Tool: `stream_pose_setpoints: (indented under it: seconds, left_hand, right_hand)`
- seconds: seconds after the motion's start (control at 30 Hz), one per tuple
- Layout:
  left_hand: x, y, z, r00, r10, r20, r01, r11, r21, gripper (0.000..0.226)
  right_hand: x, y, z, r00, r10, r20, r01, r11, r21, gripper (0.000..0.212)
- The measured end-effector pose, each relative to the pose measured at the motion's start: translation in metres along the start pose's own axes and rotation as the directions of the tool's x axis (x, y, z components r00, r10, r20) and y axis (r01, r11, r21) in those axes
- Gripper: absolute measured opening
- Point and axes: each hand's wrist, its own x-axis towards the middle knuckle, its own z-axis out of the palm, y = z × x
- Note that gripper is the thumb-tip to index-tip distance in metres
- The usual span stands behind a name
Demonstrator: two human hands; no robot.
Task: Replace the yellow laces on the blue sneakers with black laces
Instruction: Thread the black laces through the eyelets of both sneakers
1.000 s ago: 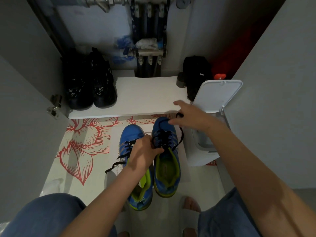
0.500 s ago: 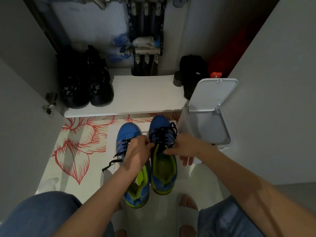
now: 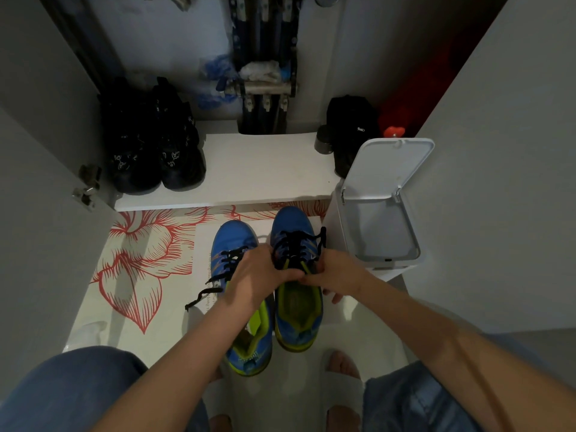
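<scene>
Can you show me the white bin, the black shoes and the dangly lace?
white bin [image 3: 386, 169]: head view, its open lid.
black shoes [image 3: 179, 157]: head view, the right shoe's side.
dangly lace [image 3: 204, 293]: head view, its loose end.

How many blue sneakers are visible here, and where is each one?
2. One blue sneaker lies on the floor, partly under the left hand; the other sneaker lies beside it, next to the open white bin.

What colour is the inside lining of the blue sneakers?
The blue sneakers' lining is lime green; head view.
</scene>
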Motion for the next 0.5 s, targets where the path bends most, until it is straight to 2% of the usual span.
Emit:
stream_pose_setpoints:
  seconds: [0.1,0.27,0.33,0.43,0.5]
  left_hand:
    - [0.002,-0.005,0.007,1.0,0.002,-0.022,0.0,0.999,0.054,0.045]
    - [0.0,-0.007,0.003,1.0,-0.019,-0.024,0.021,0.994,0.111,0.038]
    - [0.0,-0.007,0.004,1.0,-0.008,-0.026,0.011,0.993,0.114,0.038]
    - [0.001,-0.008,0.003,1.0,-0.029,-0.006,0.03,0.999,0.018,0.042]
    - [0.002,-0.007,0.001,0.998,-0.059,0.033,0.063,0.992,-0.107,0.045]
  right_hand:
    - [0.001,-0.002,0.006,0.996,0.009,-0.086,-0.008,1.0,0.011,0.031]
    - [0.006,0.004,-0.004,0.999,0.041,-0.015,-0.039,0.996,0.077,0.016]
    - [0.006,0.005,-0.005,0.999,0.046,-0.016,-0.044,0.992,0.119,0.017]
    - [0.005,0.004,-0.004,0.999,0.054,0.005,-0.055,0.987,0.15,0.012]
    - [0.003,0.004,-0.007,0.997,0.062,0.035,-0.067,0.986,0.151,0.031]
